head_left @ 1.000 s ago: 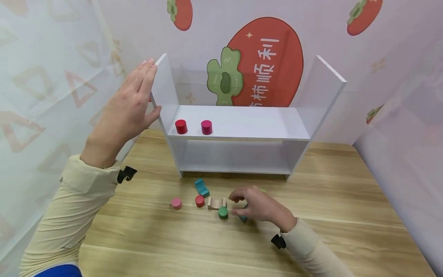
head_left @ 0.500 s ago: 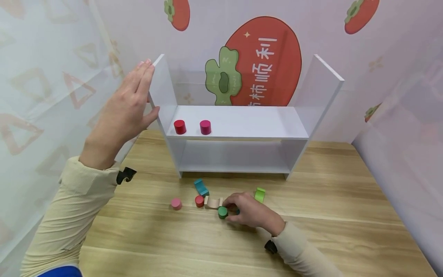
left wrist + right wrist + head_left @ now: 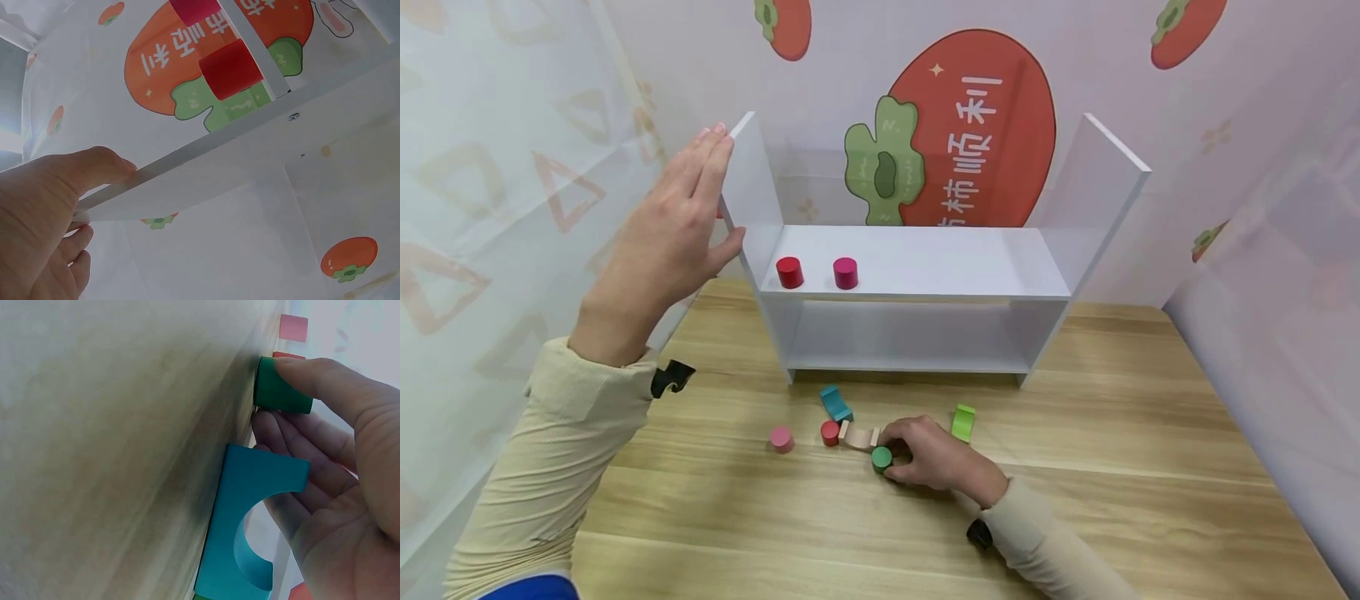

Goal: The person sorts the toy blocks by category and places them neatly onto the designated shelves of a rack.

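My left hand (image 3: pixel 662 225) grips the left side panel (image 3: pixel 752 179) of a white two-tier shelf (image 3: pixel 940 258), the thumb on one face and fingers on the other. Down on the wooden table, my right hand (image 3: pixel 932 454) pinches a green cylinder block (image 3: pixel 882 459) between thumb and fingers. Its fingertips are close to a plain wood arch block (image 3: pixel 859 436). A teal arch block (image 3: pixel 231 487) stands beside the right palm in the right wrist view; the hand hides it from the head view. On the upper shelf stand a red cylinder (image 3: pixel 790 272) and a magenta cylinder (image 3: pixel 846 273).
Around the right hand lie a pink cylinder (image 3: pixel 782 440), a red cylinder (image 3: pixel 830 433), a blue arch block (image 3: pixel 836 403) and a lime-green arch block (image 3: pixel 963 422). A printed cloth (image 3: pixel 820 133) hangs behind the shelf.
My right hand has moved left to the green cylinder and taken hold of it. The wood arch block has shifted slightly left. My left hand stays on the panel.
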Demonstrator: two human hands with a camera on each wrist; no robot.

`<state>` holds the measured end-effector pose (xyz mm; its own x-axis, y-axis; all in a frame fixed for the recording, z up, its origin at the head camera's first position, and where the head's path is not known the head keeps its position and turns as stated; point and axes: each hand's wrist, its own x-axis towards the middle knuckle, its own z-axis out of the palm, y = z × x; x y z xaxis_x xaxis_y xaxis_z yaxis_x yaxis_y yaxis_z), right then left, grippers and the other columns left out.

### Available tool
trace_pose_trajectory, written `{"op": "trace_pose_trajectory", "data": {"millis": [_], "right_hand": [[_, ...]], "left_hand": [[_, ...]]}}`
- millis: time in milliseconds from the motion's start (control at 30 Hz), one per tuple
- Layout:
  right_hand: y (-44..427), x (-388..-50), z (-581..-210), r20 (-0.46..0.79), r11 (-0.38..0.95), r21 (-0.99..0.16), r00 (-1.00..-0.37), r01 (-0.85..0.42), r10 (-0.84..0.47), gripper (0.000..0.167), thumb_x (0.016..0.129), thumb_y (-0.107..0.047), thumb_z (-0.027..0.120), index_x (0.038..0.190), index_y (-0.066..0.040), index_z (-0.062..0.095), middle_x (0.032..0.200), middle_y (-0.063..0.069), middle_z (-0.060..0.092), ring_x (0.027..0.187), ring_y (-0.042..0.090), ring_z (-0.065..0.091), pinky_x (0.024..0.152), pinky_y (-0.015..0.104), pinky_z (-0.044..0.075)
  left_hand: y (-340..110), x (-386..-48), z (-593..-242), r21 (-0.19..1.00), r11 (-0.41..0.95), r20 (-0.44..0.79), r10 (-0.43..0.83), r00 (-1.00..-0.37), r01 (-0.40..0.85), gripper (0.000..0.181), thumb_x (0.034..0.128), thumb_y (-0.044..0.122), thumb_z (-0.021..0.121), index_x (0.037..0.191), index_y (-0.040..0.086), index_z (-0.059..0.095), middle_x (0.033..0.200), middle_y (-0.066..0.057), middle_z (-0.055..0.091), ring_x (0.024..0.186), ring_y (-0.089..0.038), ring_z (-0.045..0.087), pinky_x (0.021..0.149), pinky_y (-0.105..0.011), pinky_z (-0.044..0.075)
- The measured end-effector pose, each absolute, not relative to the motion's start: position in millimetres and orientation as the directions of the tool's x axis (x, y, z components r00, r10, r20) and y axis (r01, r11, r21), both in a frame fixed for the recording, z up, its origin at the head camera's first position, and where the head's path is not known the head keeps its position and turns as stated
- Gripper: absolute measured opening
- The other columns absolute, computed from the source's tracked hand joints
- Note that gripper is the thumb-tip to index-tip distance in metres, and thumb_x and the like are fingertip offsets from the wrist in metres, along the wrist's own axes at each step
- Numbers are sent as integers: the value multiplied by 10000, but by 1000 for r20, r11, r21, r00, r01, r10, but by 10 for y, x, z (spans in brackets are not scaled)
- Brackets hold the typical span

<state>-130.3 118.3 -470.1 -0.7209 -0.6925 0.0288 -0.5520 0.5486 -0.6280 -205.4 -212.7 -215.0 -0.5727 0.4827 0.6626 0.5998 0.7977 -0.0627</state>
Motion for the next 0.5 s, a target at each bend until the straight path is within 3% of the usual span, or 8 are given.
{"op": "trace_pose_trajectory", "data": {"millis": [300,500], "right_hand": [[1224,-1331,-4605,-23,531,-704,-733,-471,-679,228,897,-110,826,1117,-121,768,1034,-43,770,952,51,726,848,217,635],[1275,-1388,-4470,7,514,-702,-726,-494,-687,205,897,-105,828,1093,-118,771,1029,-34,779,960,75,744,865,298,666]], "left_hand": [[-2126,-2055,-2144,-58,799,661,481,-576,599,899,855,-47,764,1619,-64,291,1701,-227,339,1608,-379,304,1365,-406,236],[-2128,-2052,-2143,-60,798,661,482,-575,600,894,857,-44,761,1618,-65,293,1701,-227,341,1607,-380,306,1365,-399,237]]}}
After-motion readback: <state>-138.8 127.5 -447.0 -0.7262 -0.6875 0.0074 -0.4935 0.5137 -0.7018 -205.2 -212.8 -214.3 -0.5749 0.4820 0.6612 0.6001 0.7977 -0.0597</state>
